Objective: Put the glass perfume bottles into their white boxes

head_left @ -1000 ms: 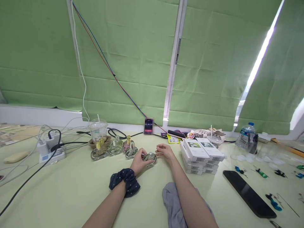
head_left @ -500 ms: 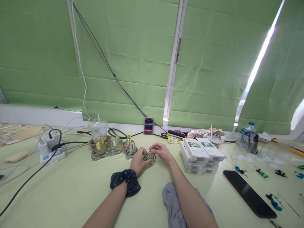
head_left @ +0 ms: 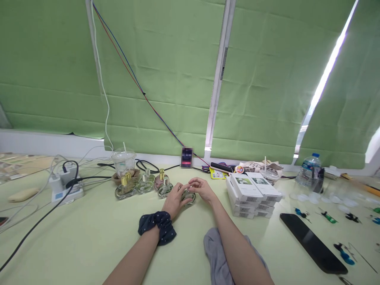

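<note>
A small clear glass perfume bottle (head_left: 189,197) stands on the table between my hands. My left hand (head_left: 174,201) is closed around its left side, thumb low on the front and forefinger reaching over the top. From the right, my right hand (head_left: 203,190) pinches at the bottle's neck, which the fingertips hide. A perfume bottle with a silver cap (head_left: 165,190) stands just left of my left hand. Behind and beside it are more bottles, among them a pink one with a gold cap (head_left: 162,176) and a greenish one with a gold cap (head_left: 125,190).
White boxes (head_left: 252,194) are stacked to the right. A black phone (head_left: 313,242) lies further right, near small coloured items and a water bottle (head_left: 309,170). A grey cloth (head_left: 218,253) lies under my right forearm. A power strip (head_left: 68,194) with cables and a plastic cup (head_left: 124,162) stand left.
My left forefinger has moved up over the bottle's top, meeting my right fingertips there. The sprayer top that showed before is now covered. The bottle stays in place.
</note>
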The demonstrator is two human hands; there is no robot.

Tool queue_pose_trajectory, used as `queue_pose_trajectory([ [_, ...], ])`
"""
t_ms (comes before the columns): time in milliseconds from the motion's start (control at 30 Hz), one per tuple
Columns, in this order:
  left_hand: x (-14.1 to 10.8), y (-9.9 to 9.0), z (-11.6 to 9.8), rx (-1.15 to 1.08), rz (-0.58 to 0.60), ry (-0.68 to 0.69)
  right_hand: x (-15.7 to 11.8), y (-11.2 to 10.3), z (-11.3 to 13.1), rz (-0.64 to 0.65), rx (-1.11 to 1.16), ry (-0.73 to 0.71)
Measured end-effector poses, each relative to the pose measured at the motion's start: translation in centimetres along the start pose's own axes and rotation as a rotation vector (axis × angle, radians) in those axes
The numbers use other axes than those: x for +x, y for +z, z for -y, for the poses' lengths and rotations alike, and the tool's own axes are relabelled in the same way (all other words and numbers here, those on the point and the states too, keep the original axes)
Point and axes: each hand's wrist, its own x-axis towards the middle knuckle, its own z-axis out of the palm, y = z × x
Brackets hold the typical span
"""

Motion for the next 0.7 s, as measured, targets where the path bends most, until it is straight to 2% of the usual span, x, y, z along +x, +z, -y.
queue_pose_trajectory([
  [700,0.07,-0.01,-0.28,-0.035,-0.014,-0.029,0.01,-0.09,-0.15,-0.011,-0.033,-0.009],
])
